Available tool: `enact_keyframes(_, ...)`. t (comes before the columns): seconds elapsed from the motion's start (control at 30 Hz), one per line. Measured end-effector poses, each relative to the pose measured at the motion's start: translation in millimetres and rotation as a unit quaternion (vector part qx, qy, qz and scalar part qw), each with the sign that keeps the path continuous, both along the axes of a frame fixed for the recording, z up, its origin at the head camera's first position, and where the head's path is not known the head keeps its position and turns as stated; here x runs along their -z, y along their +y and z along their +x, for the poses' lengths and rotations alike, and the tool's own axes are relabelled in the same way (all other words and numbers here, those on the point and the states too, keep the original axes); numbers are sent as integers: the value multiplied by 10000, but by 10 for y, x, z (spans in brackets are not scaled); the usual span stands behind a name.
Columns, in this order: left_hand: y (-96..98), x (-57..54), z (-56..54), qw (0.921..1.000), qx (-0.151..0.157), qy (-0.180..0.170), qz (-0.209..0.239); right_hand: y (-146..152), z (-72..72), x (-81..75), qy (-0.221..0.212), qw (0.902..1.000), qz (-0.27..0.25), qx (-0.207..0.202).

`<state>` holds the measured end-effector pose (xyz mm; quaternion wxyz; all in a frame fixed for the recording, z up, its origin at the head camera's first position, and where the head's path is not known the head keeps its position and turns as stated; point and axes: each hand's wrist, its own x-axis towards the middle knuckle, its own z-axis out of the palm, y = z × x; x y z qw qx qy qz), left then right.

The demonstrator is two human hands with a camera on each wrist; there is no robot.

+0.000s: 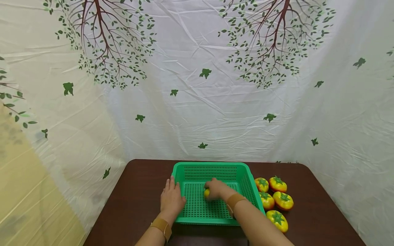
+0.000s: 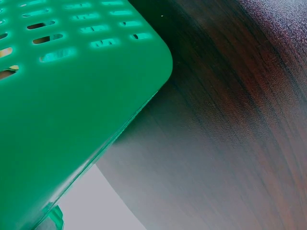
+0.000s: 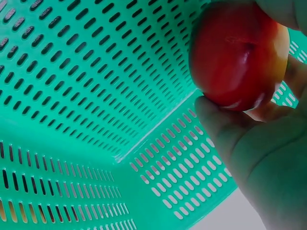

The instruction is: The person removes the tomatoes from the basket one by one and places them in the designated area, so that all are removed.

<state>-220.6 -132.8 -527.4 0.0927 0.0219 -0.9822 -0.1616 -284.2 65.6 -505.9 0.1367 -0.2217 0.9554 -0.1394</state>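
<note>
A green plastic basket with slotted walls and floor sits on the dark brown table. My left hand rests at its left rim, fingers straight and pointing away from me. Inside the basket, my right hand grips a persimmon low over the slotted floor. In the right wrist view the persimmon shows a glossy red underside turning yellow at one side, with thumb and fingers around it. The left wrist view shows the basket's outer wall but not the hand.
Several yellow-red persimmons with green leafy tops lie on the table just right of the basket, below my right forearm and beyond it. Brown table surface extends to the left. White curtains with leaf prints hang behind the table and at both sides.
</note>
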Motion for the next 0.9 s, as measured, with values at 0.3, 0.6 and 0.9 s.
enact_keyframes(0.3, -10, 17, -25, 10000, 1, -33, -41, 79, -51, -31, 265, 9978, -601, -19)
enact_keyframes(0.6, -32, 42, -30, 10000, 31, -74, -26, 177, 8, -291, 594, 9919, -1103, 195)
enact_keyframes(0.9, -32, 21, -25, 10000, 37, -15, -75, 526, 29, -618, 795, 9823, -1685, 210)
